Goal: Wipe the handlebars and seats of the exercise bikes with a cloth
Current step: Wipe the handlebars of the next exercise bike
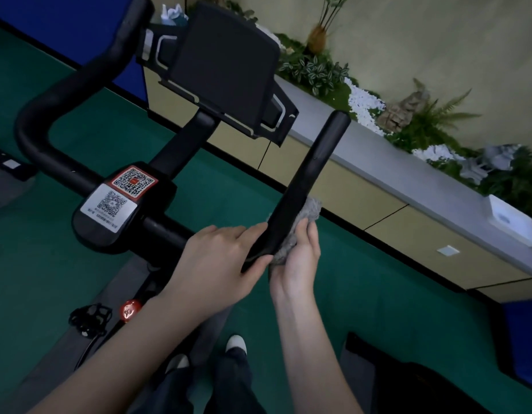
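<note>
I see the fingers of my right hand point(297, 258) curled around a grey cloth point(300, 222), pressing it against the right side of the black handlebar point(303, 180) near its lower bend; the cloth is bunched between my palm and the bar, and a part of it sticks out above my fingertips. My left hand point(220, 258) lies on the other side of the same bar, with the fingers nearly straight along it and the thumb under it, so it steadies the bar and holds nothing else. The bar rises from my hands up to its rounded end near the grey ledge point(408, 171). To the left, the crossbar carries a black console point(118, 210) with two QR code stickers, and above it stands a dark tablet holder point(226, 67). Below, I can see the red knob point(130, 310), a pedal point(90, 318) and my shoes on the green floor point(393, 282). Plants and white pebbles fill the planter behind the ledge.
</note>
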`<action>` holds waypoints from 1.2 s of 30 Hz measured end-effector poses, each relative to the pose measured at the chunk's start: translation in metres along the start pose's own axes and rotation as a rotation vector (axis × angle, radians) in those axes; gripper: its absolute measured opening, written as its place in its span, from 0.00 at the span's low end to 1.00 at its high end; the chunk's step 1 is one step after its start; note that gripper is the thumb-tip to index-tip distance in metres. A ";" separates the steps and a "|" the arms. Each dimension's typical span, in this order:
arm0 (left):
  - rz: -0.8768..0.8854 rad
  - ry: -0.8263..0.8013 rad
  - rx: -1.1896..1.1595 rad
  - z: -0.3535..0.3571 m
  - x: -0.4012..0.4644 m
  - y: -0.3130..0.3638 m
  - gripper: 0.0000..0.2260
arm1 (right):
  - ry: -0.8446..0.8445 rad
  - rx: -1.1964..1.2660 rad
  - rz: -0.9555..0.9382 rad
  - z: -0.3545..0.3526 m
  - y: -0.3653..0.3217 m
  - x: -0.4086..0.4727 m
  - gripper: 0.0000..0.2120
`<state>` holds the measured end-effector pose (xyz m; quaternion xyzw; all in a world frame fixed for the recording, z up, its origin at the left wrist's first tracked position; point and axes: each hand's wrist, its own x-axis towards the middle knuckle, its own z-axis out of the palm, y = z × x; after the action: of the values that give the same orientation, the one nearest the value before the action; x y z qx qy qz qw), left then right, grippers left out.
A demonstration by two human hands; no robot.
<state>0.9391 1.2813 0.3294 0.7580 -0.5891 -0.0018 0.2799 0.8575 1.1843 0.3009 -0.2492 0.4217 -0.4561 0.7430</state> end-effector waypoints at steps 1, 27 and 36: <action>-0.004 0.005 -0.003 0.000 0.000 0.000 0.21 | -0.019 0.017 0.032 -0.003 0.001 -0.002 0.14; -0.165 0.025 -0.038 0.001 0.004 0.018 0.22 | -0.527 -0.203 0.388 -0.036 -0.033 0.040 0.14; -0.332 0.155 0.070 0.024 0.028 0.044 0.18 | -0.389 -0.656 -0.277 -0.043 -0.036 0.039 0.04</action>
<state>0.9001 1.2397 0.3370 0.8521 -0.4322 0.0307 0.2935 0.8129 1.1337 0.2908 -0.6091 0.3591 -0.3373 0.6215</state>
